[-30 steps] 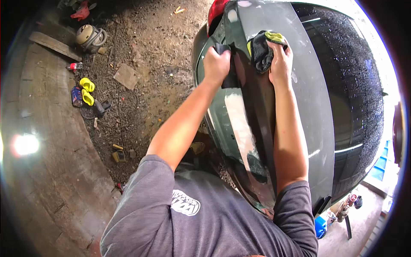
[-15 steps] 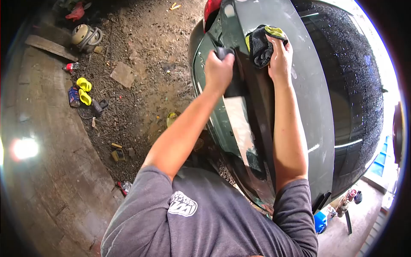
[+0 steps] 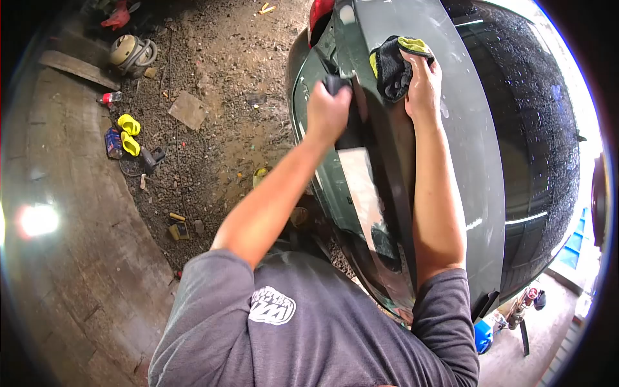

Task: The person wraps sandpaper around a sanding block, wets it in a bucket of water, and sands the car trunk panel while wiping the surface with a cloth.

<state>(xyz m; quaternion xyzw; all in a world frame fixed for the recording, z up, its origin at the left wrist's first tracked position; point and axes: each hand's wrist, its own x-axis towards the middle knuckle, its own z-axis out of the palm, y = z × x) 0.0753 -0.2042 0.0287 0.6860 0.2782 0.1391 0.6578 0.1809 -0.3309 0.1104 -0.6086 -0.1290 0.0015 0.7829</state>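
My left hand [image 3: 327, 111], smeared by motion, is closed around a small dark pad [image 3: 336, 84] at the rear edge of the car's trunk lid. The pad's exact kind is not clear. In my right hand [image 3: 423, 89] is a black cloth with yellow edging [image 3: 392, 68], bunched up and resting on the grey lid [image 3: 474, 187]. Below my left hand, the dull green car rear [image 3: 335, 193] shows a pale bare patch [image 3: 360, 184]. Light scuffs mark the lid.
The wet, dark rear window [image 3: 535, 135] lies to the right. On the gravel at left are yellow clogs [image 3: 129, 134], a power tool [image 3: 149, 159], a red-labelled bottle [image 3: 111, 97] and a vacuum cleaner [image 3: 129, 53]. A concrete ledge [image 3: 77, 213] runs along the left.
My left hand has shifted slightly down and left with the dark pad. My right hand and the cloth stay in nearly the same place. The view has moved very slightly.
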